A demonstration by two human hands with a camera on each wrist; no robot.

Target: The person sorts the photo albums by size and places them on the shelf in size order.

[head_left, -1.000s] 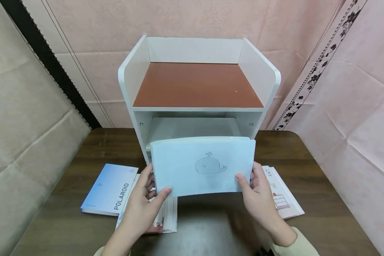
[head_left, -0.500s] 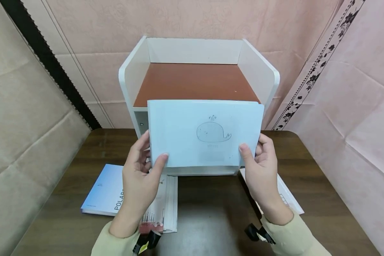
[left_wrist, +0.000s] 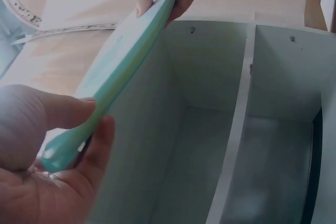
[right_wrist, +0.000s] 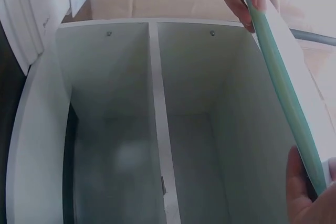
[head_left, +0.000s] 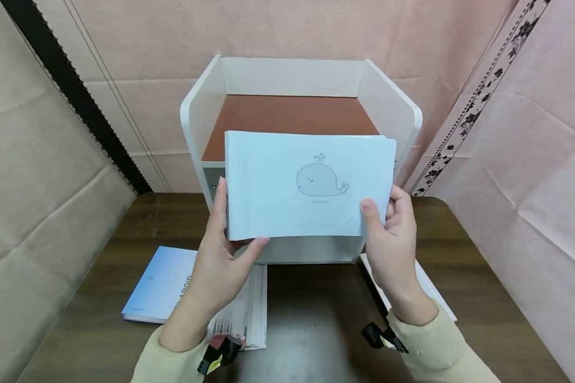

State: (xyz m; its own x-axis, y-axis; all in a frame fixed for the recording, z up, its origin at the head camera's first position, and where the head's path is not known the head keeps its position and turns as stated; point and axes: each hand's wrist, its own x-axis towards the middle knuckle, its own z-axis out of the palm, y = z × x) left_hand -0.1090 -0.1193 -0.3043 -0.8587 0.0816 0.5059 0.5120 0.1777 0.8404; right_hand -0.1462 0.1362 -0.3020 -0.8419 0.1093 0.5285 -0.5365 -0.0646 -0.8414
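A light blue book with a whale drawing is held up in front of the white shelf unit, hiding part of its brown top. My left hand holds the book's lower left corner, thumb near the bottom edge and fingers at the side and behind. The right hand pinches the lower right side, thumb on the cover. In the left wrist view the book appears edge-on between both hands; the right wrist view shows its teal edge beside the shelf's compartments.
A blue book lies on the table at left, overlapping other books beside it. Another white book lies at right, partly under my right arm. Two shelf compartments, split by a divider, show in the right wrist view.
Both hands have raised the whale book from in front of the lower shelf to in front of the brown top. Lately the left hand's fingers have shifted toward the book's lower left corner.
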